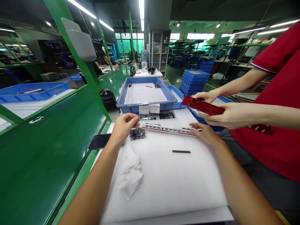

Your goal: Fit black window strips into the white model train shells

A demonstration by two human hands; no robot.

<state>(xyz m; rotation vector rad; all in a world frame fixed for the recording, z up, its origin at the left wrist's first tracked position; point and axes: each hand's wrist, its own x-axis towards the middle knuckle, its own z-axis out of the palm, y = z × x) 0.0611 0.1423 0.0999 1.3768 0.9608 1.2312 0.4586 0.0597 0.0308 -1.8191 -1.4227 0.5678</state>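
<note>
Red-striped white train body (169,129) with grey windows (178,131), black strip (181,152), white cloth (131,175), blue tray (131,109)

Train-car shell (170,129) between left hand (125,126) and right hand (203,132) looked smooth plastic. Black pieces (137,133) beside left hand looked plastic. Wad (131,178) below left hand looked soft, crumpled, cloth or paper unclear. Bench cover (168,181) under hands was matt, foam-like. Beyond hands, tray (128,108) looked smooth plastic, labels (144,109) paper. Panel (47,159) leftward shone.

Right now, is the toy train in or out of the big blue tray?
Out: the train is in front of the tray, right hand touching it.
</note>
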